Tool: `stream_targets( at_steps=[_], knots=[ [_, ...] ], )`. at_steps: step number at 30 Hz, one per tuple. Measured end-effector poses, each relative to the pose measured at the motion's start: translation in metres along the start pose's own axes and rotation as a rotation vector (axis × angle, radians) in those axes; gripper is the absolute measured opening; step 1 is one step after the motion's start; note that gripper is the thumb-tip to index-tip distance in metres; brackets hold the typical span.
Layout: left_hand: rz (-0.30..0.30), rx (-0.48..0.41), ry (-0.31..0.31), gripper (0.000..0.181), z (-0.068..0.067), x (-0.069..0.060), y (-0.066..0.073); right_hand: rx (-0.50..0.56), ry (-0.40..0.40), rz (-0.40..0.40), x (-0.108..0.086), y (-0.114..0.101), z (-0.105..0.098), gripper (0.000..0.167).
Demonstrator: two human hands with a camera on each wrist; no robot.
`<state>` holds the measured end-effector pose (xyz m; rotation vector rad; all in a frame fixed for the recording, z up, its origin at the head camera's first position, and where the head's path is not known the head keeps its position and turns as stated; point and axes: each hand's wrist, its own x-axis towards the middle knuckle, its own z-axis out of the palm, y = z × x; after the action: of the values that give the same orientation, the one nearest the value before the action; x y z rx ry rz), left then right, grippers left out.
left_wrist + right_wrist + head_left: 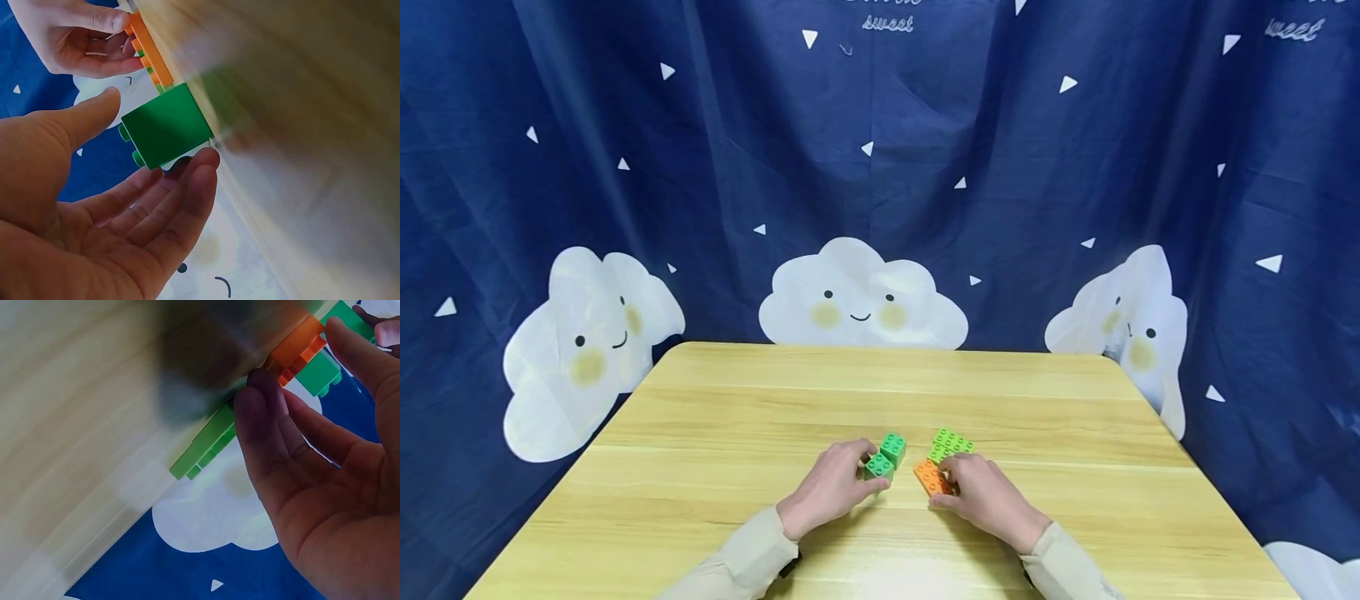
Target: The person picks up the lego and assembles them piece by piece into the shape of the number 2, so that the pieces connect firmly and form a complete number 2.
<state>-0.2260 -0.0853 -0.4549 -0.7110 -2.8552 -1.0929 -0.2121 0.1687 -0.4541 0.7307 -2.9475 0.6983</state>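
Observation:
My left hand [831, 487] is around the nearer green toy brick [879, 467]. In the left wrist view, a small gap separates the thumb from this brick [167, 125], and the fingers lie loosely curved by its lower edge. A second green brick [892, 447] sits just behind it. With thumb and fingertips, my right hand [988, 496] pinches a flat orange brick [929, 478] by its ends; the right wrist view shows the brick [297, 347] between them. Lime green flat bricks [951, 445] lie behind the orange one, partly hidden by the hand.
All the bricks are on a light wooden table [737, 417]. Behind and beside it hangs a dark blue curtain [917, 108] printed with white clouds and triangles.

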Motion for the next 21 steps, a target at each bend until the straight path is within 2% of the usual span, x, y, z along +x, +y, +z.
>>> stream_targets(
  at_steps=[21],
  knots=[
    [0.009, -0.024, -0.030, 0.040, -0.0002, -0.0019, -0.0043, -0.033, -0.047, -0.061, -0.0014, 0.0027, 0.0008, 0.034]
  ],
)
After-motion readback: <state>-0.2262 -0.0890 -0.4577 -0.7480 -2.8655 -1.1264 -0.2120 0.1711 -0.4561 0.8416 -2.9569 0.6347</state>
